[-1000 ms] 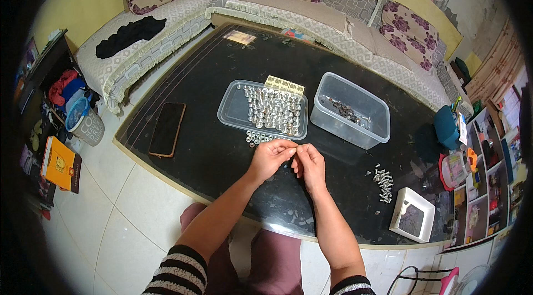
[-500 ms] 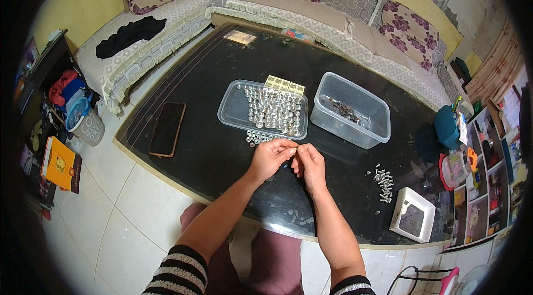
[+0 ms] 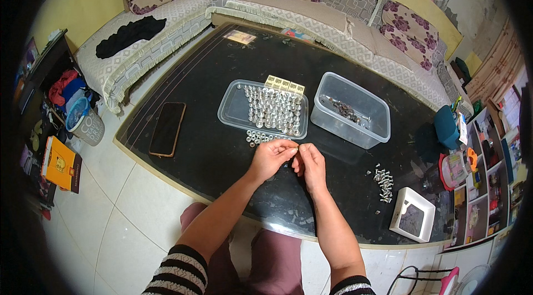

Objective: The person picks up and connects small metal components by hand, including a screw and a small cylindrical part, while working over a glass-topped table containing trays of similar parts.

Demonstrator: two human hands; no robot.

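My left hand point(image 3: 270, 158) and my right hand point(image 3: 312, 165) meet over the near middle of the black table, fingertips pinched close together. Whatever is between them is too small and too covered to make out. Just beyond lies a clear plastic lid point(image 3: 230, 115), its right part lined with rows of small silver metal fittings point(image 3: 272, 109). Several loose silver nuts point(image 3: 255, 138) rest on the table along its near edge, beside my left fingers. To the right of my right hand lies a loose pile of silver screws point(image 3: 383, 183).
A clear plastic box point(image 3: 350, 130) with dark and silver hardware inside stands right of the lid. Yellowish small packs point(image 3: 284, 84) lie at the lid's far edge. A phone point(image 3: 167, 129) lies at left, a white open box point(image 3: 397, 220) at the right near edge.
The fingertips of my right hand have shifted very slightly. The hands stay together in the same place, and the things on the table have not moved.
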